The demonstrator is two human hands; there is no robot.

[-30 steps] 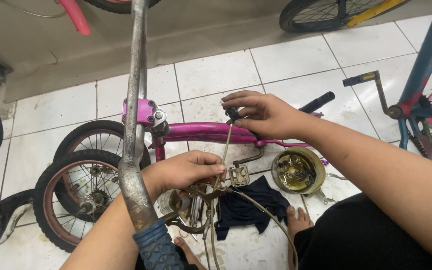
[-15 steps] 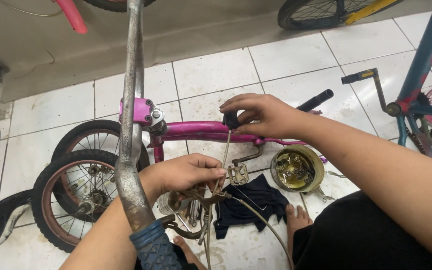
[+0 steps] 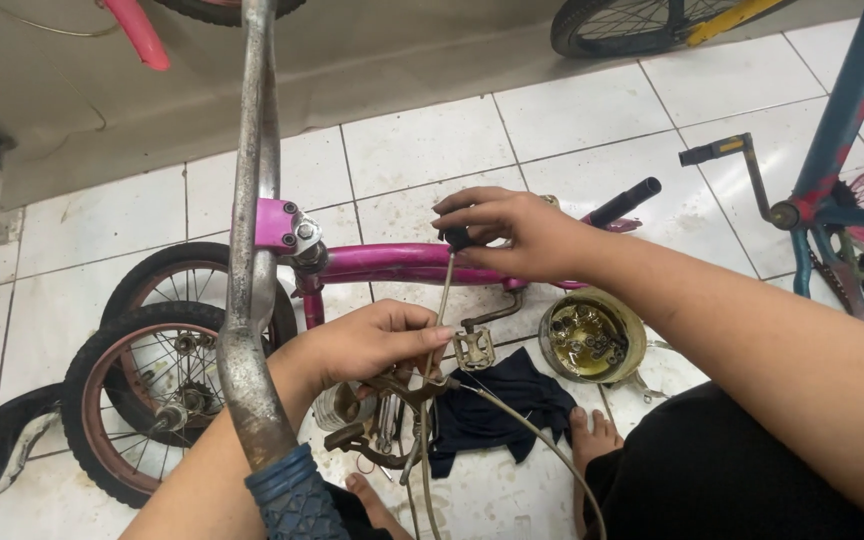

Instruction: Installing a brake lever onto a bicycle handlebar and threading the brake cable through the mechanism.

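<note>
Fingers of the left hand (image 3: pixel 377 345) pinch a brake cable (image 3: pixel 444 290); right hand (image 3: pixel 512 232) apparently grips its top end.

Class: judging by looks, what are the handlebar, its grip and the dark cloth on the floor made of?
Handlebar: likely steel, dull grey with rusty pitting. Grip: probably rubber or soft plastic, blue, ribbed. Cloth: fabric, navy, crumpled into soft folds.

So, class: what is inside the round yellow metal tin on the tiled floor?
The round yellow metal tin holds small dark metal parts, seemingly nuts and bolts. Its bottom beneath them is hidden.
</note>
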